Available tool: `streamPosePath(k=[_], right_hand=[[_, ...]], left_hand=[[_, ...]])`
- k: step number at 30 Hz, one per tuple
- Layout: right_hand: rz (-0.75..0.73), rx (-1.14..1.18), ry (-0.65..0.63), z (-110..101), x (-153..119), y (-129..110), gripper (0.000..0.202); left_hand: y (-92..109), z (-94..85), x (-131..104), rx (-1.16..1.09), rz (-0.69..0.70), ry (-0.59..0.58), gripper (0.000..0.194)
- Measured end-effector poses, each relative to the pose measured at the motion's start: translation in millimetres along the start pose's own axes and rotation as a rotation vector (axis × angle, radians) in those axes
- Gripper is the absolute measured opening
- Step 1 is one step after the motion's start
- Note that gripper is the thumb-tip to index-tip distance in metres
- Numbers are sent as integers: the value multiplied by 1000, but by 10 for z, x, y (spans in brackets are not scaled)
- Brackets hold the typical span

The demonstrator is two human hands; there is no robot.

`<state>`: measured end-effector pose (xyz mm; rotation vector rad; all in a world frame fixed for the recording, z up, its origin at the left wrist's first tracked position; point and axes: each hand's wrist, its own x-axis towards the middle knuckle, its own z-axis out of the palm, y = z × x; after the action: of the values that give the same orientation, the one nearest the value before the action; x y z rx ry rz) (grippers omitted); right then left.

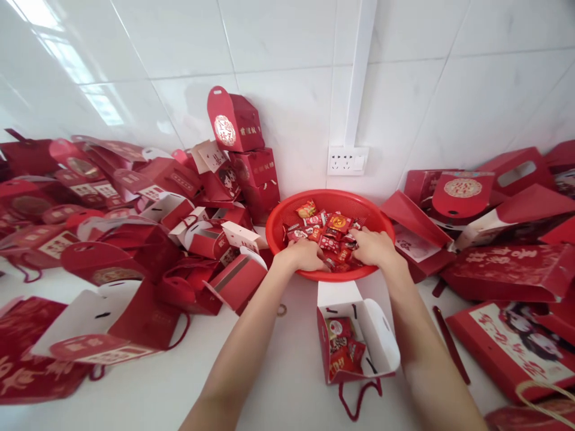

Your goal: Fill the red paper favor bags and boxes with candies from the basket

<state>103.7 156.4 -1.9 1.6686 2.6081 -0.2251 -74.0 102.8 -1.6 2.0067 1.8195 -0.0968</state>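
Both of my hands are in a red plastic basket [330,199] of wrapped candies [330,244]. My left hand [305,254] lies at the basket's near left, fingers curled in against the candies. At the right side, my right hand [372,246] has its fingers bent around candies, the tips partly hidden among the wrappers. Between my forearms stands an open red gift box [321,344] with a white inside and raised flaps. Several red-wrapped candies [341,347] lie in it, and a dark red cord handle [357,404] hangs over its near side.
Many red gift boxes [148,245] crowd the left of the white table [278,371], some open. A stack of boxes [254,161] leans near the tiled wall. More boxes [507,269] lie on the right, beside a dark red strip [451,344]. A socket [347,161] is behind the basket.
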Motion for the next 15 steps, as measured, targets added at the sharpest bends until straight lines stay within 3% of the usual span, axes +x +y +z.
streamPosePath(k=[6, 15], right_hand=[[17, 40, -46, -17, -11, -20, 39], [10, 416, 175, 15, -1, 96, 17]], left_hand=[[5, 0, -14, 20, -12, -7, 45], [-9, -18, -52, -71, 105, 17, 24]])
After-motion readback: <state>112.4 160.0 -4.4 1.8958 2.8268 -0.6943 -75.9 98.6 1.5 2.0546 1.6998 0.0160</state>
